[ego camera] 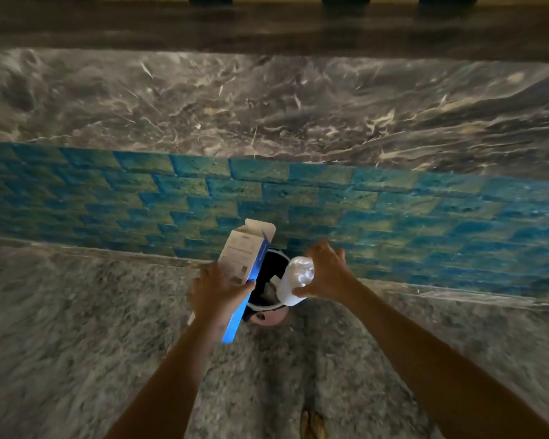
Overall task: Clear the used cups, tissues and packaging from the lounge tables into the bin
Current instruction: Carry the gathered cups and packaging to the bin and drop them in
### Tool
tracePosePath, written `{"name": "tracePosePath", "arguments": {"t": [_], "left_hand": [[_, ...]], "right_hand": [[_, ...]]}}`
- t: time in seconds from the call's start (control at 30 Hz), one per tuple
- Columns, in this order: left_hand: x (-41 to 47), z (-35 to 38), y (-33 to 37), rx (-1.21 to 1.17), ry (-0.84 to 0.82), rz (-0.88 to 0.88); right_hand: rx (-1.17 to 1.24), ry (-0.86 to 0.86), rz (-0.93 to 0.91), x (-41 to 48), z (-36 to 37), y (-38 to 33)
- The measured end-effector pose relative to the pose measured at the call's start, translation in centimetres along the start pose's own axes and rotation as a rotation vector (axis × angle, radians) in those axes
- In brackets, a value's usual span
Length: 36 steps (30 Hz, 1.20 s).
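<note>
A small round bin (264, 307) with a white rim and pink body stands on the floor against a blue-tiled counter front. Its dark inside holds some pale rubbish. My left hand (217, 288) grips a white and blue cardboard box (244, 258) with an open top flap, held upright over the bin's left edge. My right hand (327, 274) holds a clear crumpled plastic bottle (295, 280) over the bin's right side, fingers spread around its upper end.
A dark marble counter top (267, 103) runs across the view above the blue tiles (393, 204). Speckled stone floor (76, 327) lies around the bin. My foot (311, 423) shows at the bottom edge.
</note>
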<state>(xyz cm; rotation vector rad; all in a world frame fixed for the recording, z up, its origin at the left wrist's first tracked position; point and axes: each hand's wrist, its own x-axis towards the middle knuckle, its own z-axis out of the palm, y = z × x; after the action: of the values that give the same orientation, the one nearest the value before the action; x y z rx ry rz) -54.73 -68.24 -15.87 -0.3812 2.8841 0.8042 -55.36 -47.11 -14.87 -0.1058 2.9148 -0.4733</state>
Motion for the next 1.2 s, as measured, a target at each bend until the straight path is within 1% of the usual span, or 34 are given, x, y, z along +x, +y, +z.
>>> {"name": "tracePosePath", "arguments": {"t": [0.1, 0.27, 0.33, 0.47, 0.53, 0.6, 0.7, 0.77, 0.87, 0.93, 1.0, 1.07, 1.2], "left_hand": [[5.9, 2.0, 0.1, 0.034, -0.063, -0.087], [16.0, 6.6, -1.3, 0.018, -0.150, -0.157], [20.3, 9.0, -2.2, 0.002, -0.183, -0.181], [26.7, 14.2, -5.2, -0.031, -0.307, -0.201], [29.0, 16.6, -6.8, -0.037, -0.318, -0.217], [30.7, 18.7, -8.2, -0.022, -0.322, -0.250], [32.3, 21.4, -9.9, 0.005, -0.359, -0.261], [32.8, 22.6, -10.6, -0.007, -0.383, -0.271], [32.8, 23.6, -10.8, 0.014, -0.389, -0.264], [32.9, 24.3, -10.7, 0.064, -0.381, -0.247], [32.9, 25.2, -10.5, 0.060, -0.389, -0.238], [33.1, 26.5, -10.3, 0.039, -0.391, -0.239], [33.6, 29.1, -9.8, 0.078, -0.398, -0.250]], "right_hand": [[-0.017, -0.076, 0.007, 6.6, 2.1, 0.6], [-0.002, -0.153, 0.030, 15.9, 7.9, 1.2], [0.048, -0.152, 0.075, 19.1, 11.0, 1.5], [0.177, -0.201, 0.183, 24.1, 18.1, 1.8], [0.269, -0.211, 0.255, 26.1, 21.3, 2.1], [0.313, -0.233, 0.281, 28.0, 24.2, 2.8], [0.275, -0.294, 0.267, 30.1, 27.4, 3.7], [0.240, -0.300, 0.298, 30.7, 28.5, 4.0], [0.205, -0.257, 0.367, 30.3, 29.1, 4.4], [0.210, -0.227, 0.403, 30.1, 29.3, 4.9], [0.223, -0.216, 0.436, 30.1, 29.4, 5.4], [0.255, -0.200, 0.453, 30.4, 29.7, 5.8], [0.306, -0.151, 0.476, 31.2, 30.8, 6.7]]}}
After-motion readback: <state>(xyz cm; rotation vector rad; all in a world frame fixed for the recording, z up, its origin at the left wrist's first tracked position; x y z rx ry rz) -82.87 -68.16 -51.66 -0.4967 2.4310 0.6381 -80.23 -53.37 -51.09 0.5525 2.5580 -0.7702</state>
